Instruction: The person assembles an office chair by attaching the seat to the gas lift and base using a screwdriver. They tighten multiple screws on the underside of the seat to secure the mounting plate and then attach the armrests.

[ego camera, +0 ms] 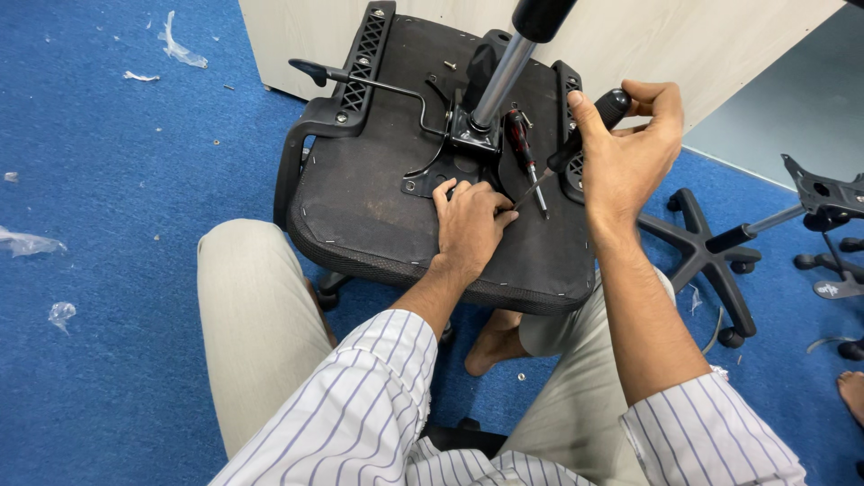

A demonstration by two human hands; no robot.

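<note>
An upturned black office chair seat (378, 211) lies across my knees, its metal mechanism plate (454, 153) and gas cylinder (502, 76) pointing up. My right hand (625, 153) grips the black handle of a screwdriver (576, 144), whose shaft slants down to the left. My left hand (468, 220) rests on the seat underside, fingers pinched around the screwdriver tip near the plate's edge. A second screwdriver with a red and black handle (522, 148) lies on the seat beside the cylinder.
A loose screw (449, 65) lies on the seat near the far edge. A black star-shaped chair base (711, 252) with castors sits on the blue carpet at right, beside another mechanism plate (823, 193). Plastic scraps (180, 49) litter the carpet left. A pale panel (630, 45) stands behind.
</note>
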